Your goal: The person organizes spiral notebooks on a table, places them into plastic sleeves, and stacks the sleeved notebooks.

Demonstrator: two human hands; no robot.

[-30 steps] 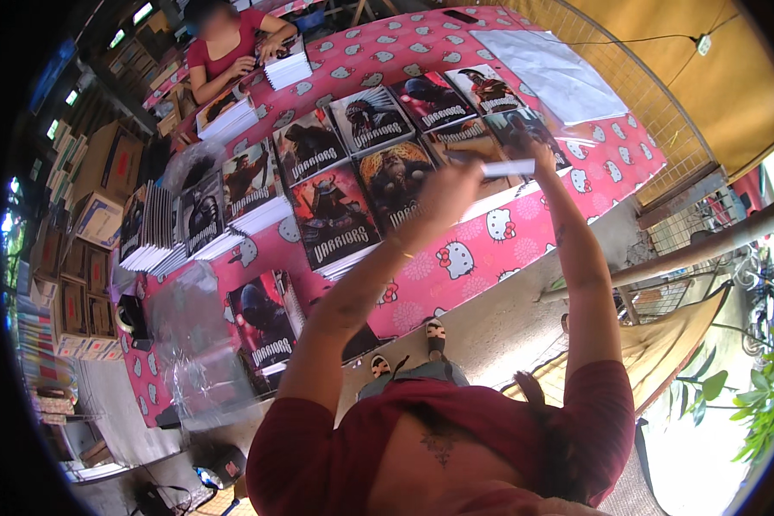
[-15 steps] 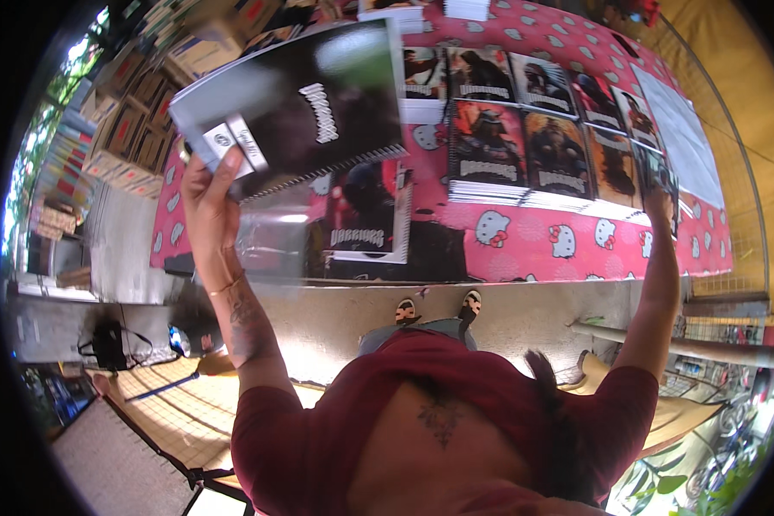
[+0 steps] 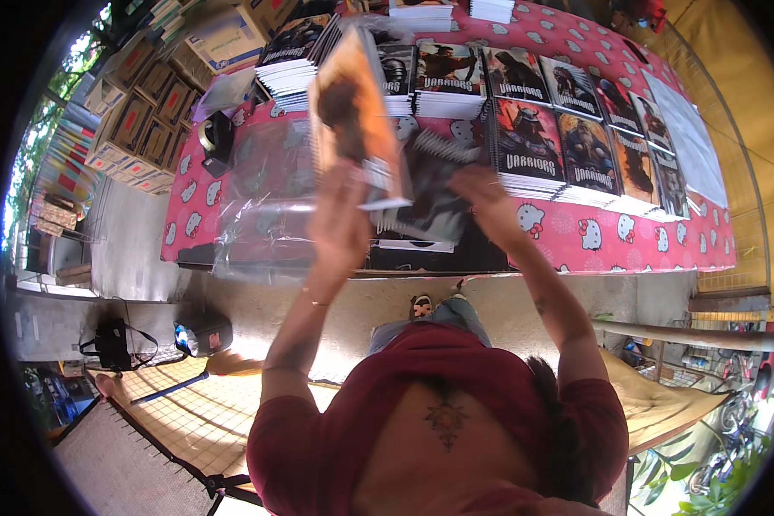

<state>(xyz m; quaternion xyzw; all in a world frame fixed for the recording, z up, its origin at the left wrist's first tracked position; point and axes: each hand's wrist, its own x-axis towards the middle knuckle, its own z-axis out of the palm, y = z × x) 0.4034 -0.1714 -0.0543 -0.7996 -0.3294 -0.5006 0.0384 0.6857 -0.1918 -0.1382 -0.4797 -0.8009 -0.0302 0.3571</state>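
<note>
My left hand (image 3: 340,219) grips a spiral notebook (image 3: 346,116) with an orange cover and a dark figure on it, tilted up above the table. To its right, a dark spiral notebook (image 3: 434,185), smeared by motion, is held at its right side by my right hand (image 3: 488,202). Beneath the two lies another notebook (image 3: 417,246), mostly hidden, on a black surface (image 3: 482,256) at the table's front edge. Rows of stacked notebooks (image 3: 529,142) with illustrated warrior covers stand right of my right hand.
Clear plastic wrap (image 3: 267,211) lies left of my hands, with a black tape dispenser (image 3: 217,138) behind it. More notebook stacks (image 3: 288,64) stand farther back. Cardboard boxes (image 3: 133,129) are piled at the left. A pink patterned cloth (image 3: 576,243) covers the table.
My right hand has come left from the right-hand stacks with a dark notebook. My left hand has moved right; an orange cover now shows there instead of a black back cover.
</note>
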